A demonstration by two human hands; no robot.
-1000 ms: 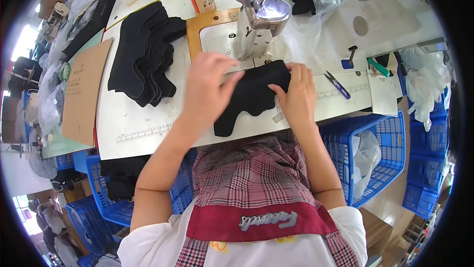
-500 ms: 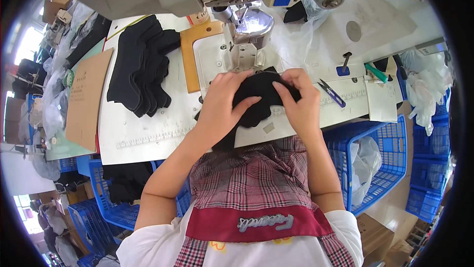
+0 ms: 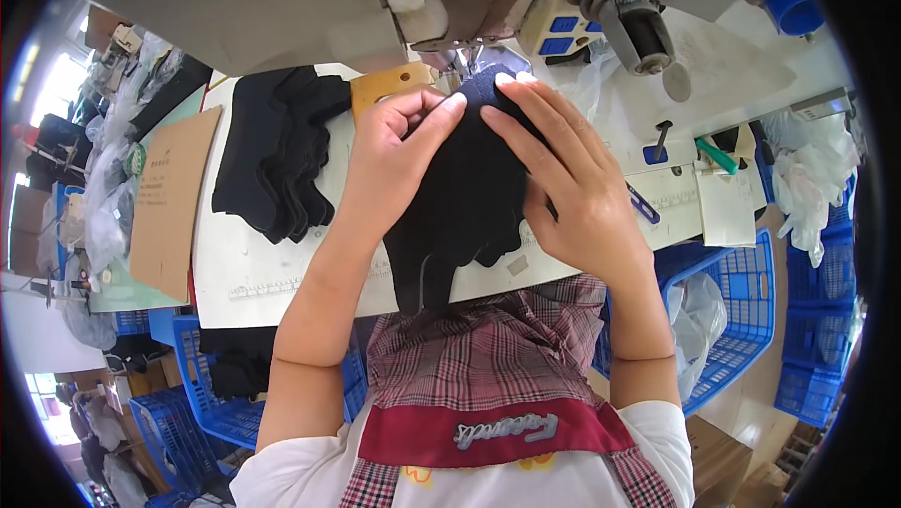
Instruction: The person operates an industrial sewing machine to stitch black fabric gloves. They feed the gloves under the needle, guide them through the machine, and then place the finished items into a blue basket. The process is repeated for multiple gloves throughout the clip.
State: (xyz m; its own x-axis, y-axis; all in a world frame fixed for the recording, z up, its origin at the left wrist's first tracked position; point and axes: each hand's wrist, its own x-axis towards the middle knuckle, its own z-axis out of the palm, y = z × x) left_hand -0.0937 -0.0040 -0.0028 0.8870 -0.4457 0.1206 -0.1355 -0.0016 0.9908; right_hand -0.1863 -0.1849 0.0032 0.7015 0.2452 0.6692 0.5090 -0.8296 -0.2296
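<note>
A black cloth piece [image 3: 460,189] hangs from the sewing machine's needle area down over the table's front edge; its lower edge is notched. My left hand [image 3: 399,151] is closed, pinching the cloth's upper left edge between thumb and curled fingers. On the cloth's upper right side lies my right hand [image 3: 577,170], fingers stretched and apart, tips near the top edge. A dark blue-looking patch of the cloth lies under the sewing machine [image 3: 488,1], close to its lit needle. My fingers and the cloth hide the machine's bed.
Left of my hands lies a stack of black cut cloth pieces [image 3: 277,151], beside a cardboard sheet [image 3: 174,207]. Thread snips [image 3: 643,203] lie right of my right hand. A blue basket [image 3: 723,320] with clear plastic bags stands below the table's right side.
Both hands have carried the cloth up toward the needle, and it now hangs longer. My right hand has gone from pinching to fingers laid out on it. The view has shifted slightly.
</note>
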